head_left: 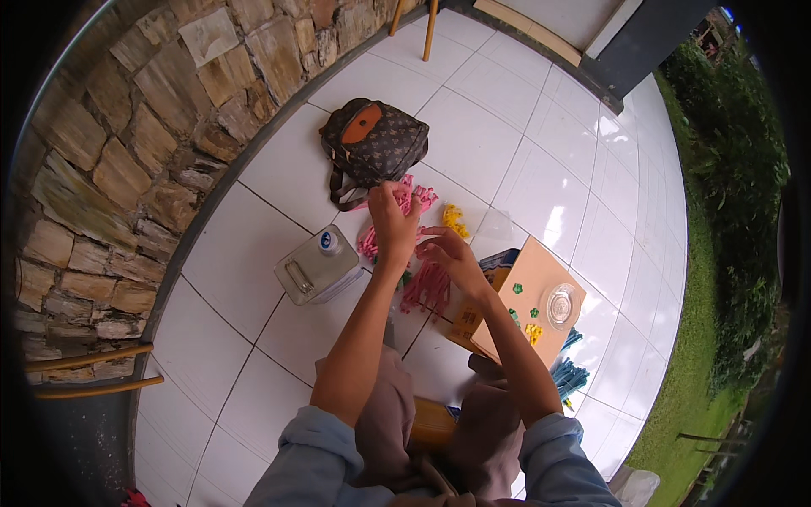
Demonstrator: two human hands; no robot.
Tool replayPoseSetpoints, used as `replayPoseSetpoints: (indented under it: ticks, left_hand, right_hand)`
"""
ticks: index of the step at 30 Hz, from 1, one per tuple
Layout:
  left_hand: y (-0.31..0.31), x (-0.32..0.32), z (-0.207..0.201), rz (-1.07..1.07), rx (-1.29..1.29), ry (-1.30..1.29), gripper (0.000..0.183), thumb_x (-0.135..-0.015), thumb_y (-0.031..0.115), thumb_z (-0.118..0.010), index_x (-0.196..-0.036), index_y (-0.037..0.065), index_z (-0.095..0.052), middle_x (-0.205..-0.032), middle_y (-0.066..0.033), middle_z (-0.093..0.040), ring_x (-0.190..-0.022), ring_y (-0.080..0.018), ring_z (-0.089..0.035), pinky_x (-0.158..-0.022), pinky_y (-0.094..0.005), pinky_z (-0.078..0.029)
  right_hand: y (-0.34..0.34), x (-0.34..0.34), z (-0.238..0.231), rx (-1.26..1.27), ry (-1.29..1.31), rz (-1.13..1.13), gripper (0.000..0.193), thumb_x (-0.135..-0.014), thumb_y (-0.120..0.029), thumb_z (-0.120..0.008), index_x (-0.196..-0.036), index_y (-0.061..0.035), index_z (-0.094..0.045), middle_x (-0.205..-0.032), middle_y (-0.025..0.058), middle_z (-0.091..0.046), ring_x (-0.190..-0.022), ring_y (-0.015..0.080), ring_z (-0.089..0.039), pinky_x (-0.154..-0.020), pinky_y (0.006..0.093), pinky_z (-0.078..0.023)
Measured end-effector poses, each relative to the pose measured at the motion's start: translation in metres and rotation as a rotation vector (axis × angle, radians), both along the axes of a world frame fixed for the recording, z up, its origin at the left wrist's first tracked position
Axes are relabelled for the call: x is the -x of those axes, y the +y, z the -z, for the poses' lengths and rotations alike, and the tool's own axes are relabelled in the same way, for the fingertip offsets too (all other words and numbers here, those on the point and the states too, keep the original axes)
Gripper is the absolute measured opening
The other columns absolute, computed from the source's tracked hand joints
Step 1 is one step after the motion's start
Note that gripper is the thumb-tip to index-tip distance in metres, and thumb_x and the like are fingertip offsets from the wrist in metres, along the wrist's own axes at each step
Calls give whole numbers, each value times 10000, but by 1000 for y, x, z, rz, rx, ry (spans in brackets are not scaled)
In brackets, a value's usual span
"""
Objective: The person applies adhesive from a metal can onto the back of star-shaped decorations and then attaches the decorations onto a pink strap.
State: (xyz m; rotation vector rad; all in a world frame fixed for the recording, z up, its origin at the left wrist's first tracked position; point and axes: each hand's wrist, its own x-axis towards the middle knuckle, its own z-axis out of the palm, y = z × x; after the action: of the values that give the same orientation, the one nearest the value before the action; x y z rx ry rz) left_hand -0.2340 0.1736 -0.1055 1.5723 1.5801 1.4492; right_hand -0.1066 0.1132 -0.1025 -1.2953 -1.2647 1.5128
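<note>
- Now my left hand [394, 221] pinches pink strips [405, 196], lifted just above the pink pile [427, 287], likely for sorting.
- Right hand [449, 258] hovers half-open, empty as far as I can tell, beside the cardboard box [528, 291].

The left hand [394, 221] covers part of the pink pieces [411, 199], so its grip cannot be told. The small green and yellow shapes [532, 331] on the cardboard box [528, 279] are too small to identify. Chair legs [429, 25] are cut off at the top edge.
</note>
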Motion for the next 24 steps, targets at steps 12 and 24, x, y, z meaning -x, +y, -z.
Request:
replayPoseSetpoints:
  ticks: [12,24]
  left_hand:
    - [-74,-186,-37,923,2,217,133,-805,113,-591,-894,34,-530,-847,-85,-567,-745,-207,-579,-665,-315,-471]
    - [-127,-186,38,974,472,833,227,-702,39,-637,-904,24,-534,-941,-154,-558,-897,-320,-578,-735,-404,-489]
  right_hand:
    - [-142,-209,-47,-217,-313,875,164,-898,-127,-479,-1013,-23,-534,-810,67,-608,-717,112,-563,-642,236,-440]
    - [-149,-177,65,-297,-582,304,209,-730,44,-558,-902,1,-447,-767,156,-565,-747,308,-579,-644,377,-469]
